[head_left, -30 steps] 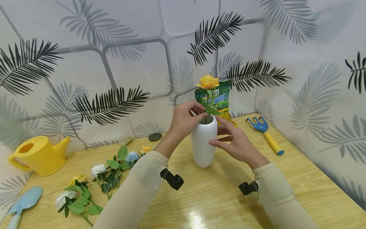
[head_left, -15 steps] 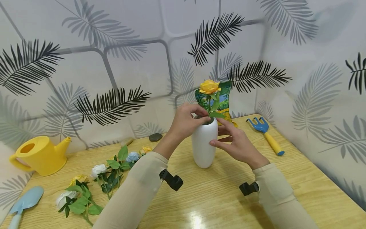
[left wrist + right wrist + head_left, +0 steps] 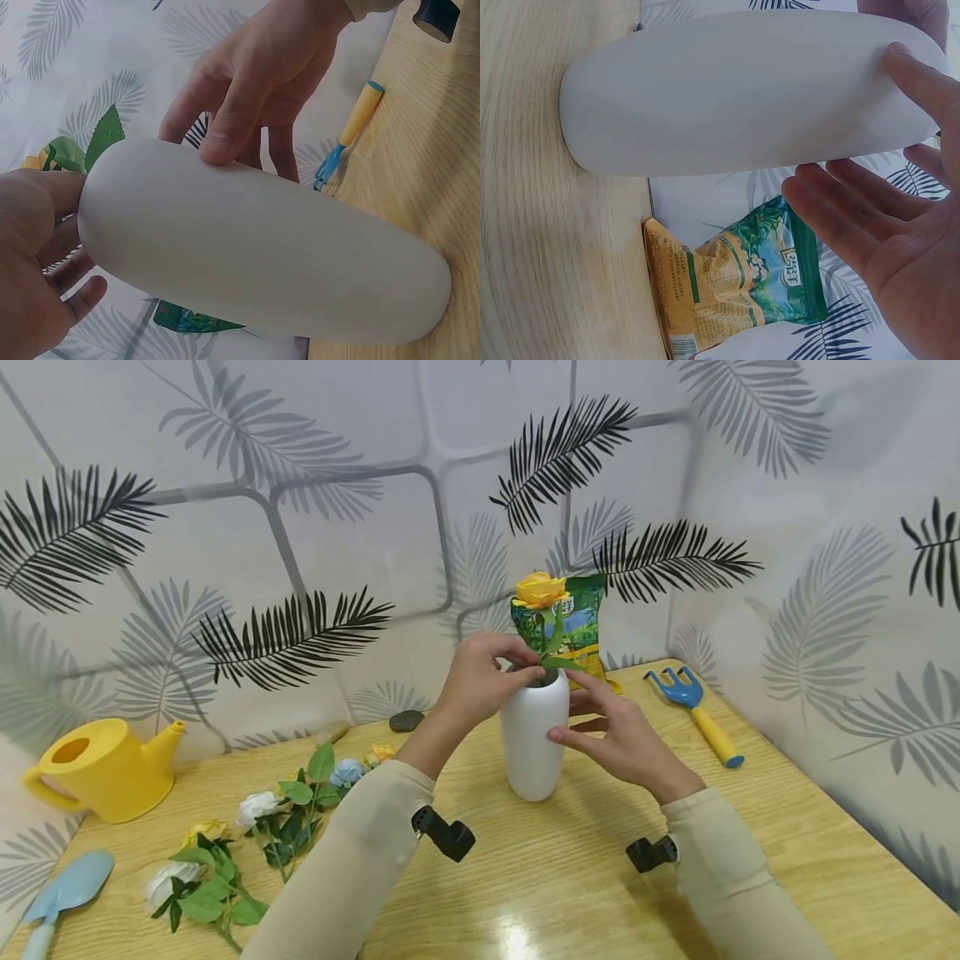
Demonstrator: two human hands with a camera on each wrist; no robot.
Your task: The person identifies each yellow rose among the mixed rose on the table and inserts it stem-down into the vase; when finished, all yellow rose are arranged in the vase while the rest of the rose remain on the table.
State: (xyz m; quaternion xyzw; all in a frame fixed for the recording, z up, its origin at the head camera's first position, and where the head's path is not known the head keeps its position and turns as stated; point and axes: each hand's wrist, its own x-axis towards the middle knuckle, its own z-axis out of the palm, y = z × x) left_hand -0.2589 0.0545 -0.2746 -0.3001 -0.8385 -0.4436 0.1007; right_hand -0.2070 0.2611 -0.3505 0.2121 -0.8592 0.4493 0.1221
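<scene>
My left hand sits at the mouth of the white vase, its fingers curled and pinching the stem of the yellow rose right at the rim. The rose stands nearly upright in the vase, its bloom at twelve o'clock above the opening, in front of the green bag. My right hand lies at three o'clock of the vase; its fingers are straight and spread wide, the thumb tip touching the vase's side, the rest held just beside it. In the right wrist view that hand is a flat palm, only the thumb on the vase. The vase stands upright on the worktop, about the middle of it. At nine o'clock from the vase lie loose flowers with green leaves, and further that way a yellow watering can and a light blue trowel. At three o'clock, near the wall, lies a blue hand rake with a yellow handle. A dark pebble rests at ten o'clock.
</scene>
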